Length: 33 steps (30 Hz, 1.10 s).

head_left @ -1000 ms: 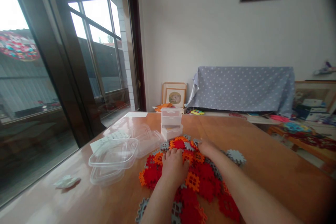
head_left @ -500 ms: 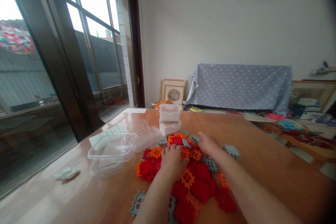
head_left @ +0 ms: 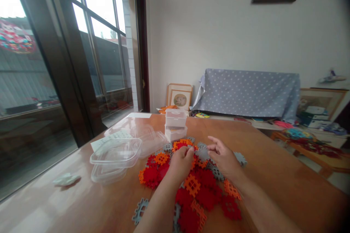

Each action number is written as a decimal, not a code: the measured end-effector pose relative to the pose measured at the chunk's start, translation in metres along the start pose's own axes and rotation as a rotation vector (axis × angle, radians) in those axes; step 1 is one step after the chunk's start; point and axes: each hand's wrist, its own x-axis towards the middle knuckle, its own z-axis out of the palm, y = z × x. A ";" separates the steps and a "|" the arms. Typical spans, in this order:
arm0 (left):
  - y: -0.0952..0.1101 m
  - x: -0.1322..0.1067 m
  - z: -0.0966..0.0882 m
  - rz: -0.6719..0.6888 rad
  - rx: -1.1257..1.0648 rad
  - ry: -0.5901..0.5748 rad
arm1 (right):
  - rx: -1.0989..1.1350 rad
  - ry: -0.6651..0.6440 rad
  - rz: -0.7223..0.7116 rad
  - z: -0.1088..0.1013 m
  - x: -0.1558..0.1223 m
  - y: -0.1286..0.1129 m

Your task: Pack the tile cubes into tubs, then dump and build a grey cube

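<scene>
A heap of flat plastic interlocking pieces, with red pieces, orange pieces and grey pieces, covers the table in front of me. Above its far part, my left hand is closed in a pinch; a speck of grey shows at the fingertips, too small to make out. My right hand is to the right, index finger stretched out, with thumb and other fingers at a blurred grey interlocking piece. That piece sits between the two hands, over the heap.
Two small stacked clear boxes stand behind the heap. Clear plastic lids or trays lie to the left, over a sheet with writing. A crumpled pale wrapper is nearer left. The wooden table extends right.
My left hand, spread on the pieces before, has lifted and closed into a pinch. My right hand has turned and drawn back slightly, bringing a grey piece up between the hands.
</scene>
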 end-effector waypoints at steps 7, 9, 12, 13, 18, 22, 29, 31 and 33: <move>0.016 -0.016 0.011 -0.343 -0.697 -0.262 | 0.052 0.071 -0.121 -0.009 -0.044 -0.022; 0.017 -0.018 0.014 -0.365 -0.824 -0.282 | 0.004 0.090 -0.139 -0.012 -0.052 -0.023; 0.018 -0.019 0.020 -0.371 -0.949 -0.231 | -0.024 0.082 -0.177 -0.014 -0.059 -0.017; 0.018 -0.019 0.022 -0.363 -0.962 -0.188 | -0.030 0.069 -0.182 -0.014 -0.060 -0.013; 0.015 -0.016 0.026 -0.268 -0.926 -0.047 | -0.101 0.048 -0.179 -0.018 -0.058 0.000; 0.012 -0.013 0.027 -0.257 -0.900 -0.045 | -0.217 0.040 -0.183 -0.027 -0.054 -0.001; 0.009 -0.015 0.034 -0.248 -0.871 -0.108 | -0.342 -0.010 -0.273 -0.041 -0.050 -0.003; 0.009 -0.016 0.035 -0.246 -0.871 -0.117 | -0.359 -0.031 -0.272 -0.044 -0.050 -0.004; 0.010 -0.017 0.035 -0.251 -0.870 -0.121 | -0.372 -0.047 -0.262 -0.046 -0.050 -0.006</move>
